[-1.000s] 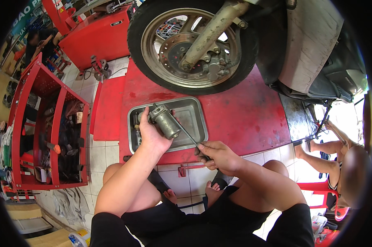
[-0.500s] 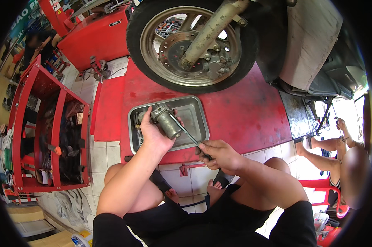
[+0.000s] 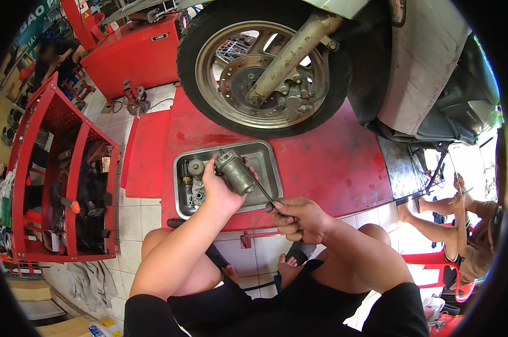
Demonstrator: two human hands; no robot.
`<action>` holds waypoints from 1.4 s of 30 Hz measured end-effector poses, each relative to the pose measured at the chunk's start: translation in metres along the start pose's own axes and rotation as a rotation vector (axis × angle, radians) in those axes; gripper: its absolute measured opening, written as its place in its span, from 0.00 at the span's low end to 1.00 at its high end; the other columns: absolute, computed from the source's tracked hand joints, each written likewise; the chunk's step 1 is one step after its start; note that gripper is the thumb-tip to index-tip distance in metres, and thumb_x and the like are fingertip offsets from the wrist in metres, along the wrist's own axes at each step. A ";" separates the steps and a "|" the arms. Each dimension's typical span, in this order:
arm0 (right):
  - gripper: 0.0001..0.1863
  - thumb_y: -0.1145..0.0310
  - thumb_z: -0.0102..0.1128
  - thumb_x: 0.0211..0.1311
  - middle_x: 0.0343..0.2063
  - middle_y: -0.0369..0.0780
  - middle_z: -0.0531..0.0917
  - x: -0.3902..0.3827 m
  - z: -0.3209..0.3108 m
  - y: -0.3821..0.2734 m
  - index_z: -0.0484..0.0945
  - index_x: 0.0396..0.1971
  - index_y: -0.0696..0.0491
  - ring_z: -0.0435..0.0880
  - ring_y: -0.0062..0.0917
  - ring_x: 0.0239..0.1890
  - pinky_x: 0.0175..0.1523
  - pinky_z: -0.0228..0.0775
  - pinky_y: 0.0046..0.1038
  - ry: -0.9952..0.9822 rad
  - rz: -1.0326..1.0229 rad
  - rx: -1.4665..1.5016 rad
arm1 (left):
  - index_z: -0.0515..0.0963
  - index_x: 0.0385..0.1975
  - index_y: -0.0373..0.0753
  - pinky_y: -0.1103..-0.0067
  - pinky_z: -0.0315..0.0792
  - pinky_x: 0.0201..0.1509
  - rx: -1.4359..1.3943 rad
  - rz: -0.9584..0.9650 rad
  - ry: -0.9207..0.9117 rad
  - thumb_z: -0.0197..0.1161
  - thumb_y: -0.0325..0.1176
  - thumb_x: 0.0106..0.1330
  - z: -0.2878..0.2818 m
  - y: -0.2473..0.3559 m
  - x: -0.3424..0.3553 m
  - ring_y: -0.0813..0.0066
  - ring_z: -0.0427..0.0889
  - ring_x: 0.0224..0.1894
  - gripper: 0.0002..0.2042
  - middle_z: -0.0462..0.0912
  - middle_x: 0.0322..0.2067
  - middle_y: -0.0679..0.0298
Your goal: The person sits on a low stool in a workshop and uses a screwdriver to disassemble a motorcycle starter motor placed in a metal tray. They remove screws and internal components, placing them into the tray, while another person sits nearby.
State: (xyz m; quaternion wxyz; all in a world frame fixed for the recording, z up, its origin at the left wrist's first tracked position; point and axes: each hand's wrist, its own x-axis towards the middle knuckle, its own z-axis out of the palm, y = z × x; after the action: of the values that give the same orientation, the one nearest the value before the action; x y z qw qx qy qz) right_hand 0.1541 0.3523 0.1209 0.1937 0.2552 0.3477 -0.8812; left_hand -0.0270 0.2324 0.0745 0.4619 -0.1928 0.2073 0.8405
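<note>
My left hand [image 3: 219, 188] is wrapped round a grey metal carburetor [image 3: 237, 175], a cylinder-shaped body tilted over the tray. In my right hand [image 3: 303, 218] is a screwdriver [image 3: 263, 192], gripped by its handle. Its thin shaft slants up and left to the carburetor's right side; the tip is hidden there. Below lies a shallow steel tray [image 3: 277, 175]. Left of my left hand, the tray holds a round domed metal part [image 3: 196, 167], a slim brass-and-dark part [image 3: 187, 181] and several small pieces.
The tray rests on a red platform [image 3: 332, 180], under a motorbike's front wheel [image 3: 189, 84]. A red tool rack [image 3: 78, 185] stands at left, a red machine [image 3: 131, 67] behind it. At right, another person [image 3: 433, 224] sits by a red chair [image 3: 428, 259].
The view has shifted slightly. The screwdriver's shaft now meets the carburetor lower on its right side. More of the loose parts in the tray show beside my left hand.
</note>
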 end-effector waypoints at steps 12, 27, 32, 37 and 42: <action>0.10 0.70 0.56 0.65 0.24 0.54 0.82 0.033 -0.011 0.016 0.82 0.37 0.61 0.82 0.50 0.31 0.39 0.74 0.41 0.814 -0.701 -1.205 | 0.78 0.37 0.45 0.60 0.76 0.49 0.136 0.126 0.137 0.49 0.55 0.68 0.007 -0.021 0.037 0.60 0.80 0.40 0.19 0.82 0.35 0.61; 0.15 0.73 0.66 0.60 0.26 0.47 0.86 0.040 -0.025 0.003 0.79 0.41 0.69 0.84 0.23 0.22 0.27 0.74 0.28 0.464 -0.209 -0.735 | 0.80 0.41 0.47 0.61 0.76 0.51 0.375 -0.020 0.198 0.48 0.55 0.69 0.004 -0.014 0.049 0.63 0.83 0.41 0.20 0.86 0.38 0.63; 0.26 0.70 0.79 0.49 0.17 0.41 0.81 0.032 -0.013 -0.007 0.78 0.43 0.70 0.80 0.22 0.17 0.22 0.71 0.23 0.502 -0.175 -1.071 | 0.80 0.42 0.45 0.60 0.76 0.52 0.426 -0.080 0.162 0.46 0.55 0.69 0.003 -0.018 0.049 0.62 0.83 0.42 0.22 0.86 0.38 0.63; 0.24 0.68 0.75 0.54 0.23 0.43 0.83 0.048 -0.041 0.003 0.76 0.45 0.68 0.83 0.23 0.23 0.28 0.75 0.25 0.354 -0.202 -1.032 | 0.81 0.41 0.45 0.60 0.76 0.52 0.444 -0.111 0.127 0.46 0.55 0.69 0.004 -0.022 0.053 0.62 0.83 0.42 0.22 0.86 0.37 0.62; 0.26 0.71 0.68 0.61 0.33 0.50 0.85 0.037 -0.035 -0.006 0.69 0.54 0.66 0.86 0.31 0.29 0.32 0.79 0.31 0.066 -0.105 -0.589 | 0.81 0.41 0.42 0.66 0.77 0.40 0.426 -0.114 0.119 0.44 0.53 0.71 0.006 -0.021 0.054 0.63 0.81 0.34 0.22 0.84 0.32 0.60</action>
State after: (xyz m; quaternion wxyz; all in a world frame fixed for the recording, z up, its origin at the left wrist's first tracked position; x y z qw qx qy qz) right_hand 0.1322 0.3756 0.0803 0.2019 0.1982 0.6072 -0.7424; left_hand -0.0366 0.2831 0.0483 0.5259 -0.1516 0.3958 0.7374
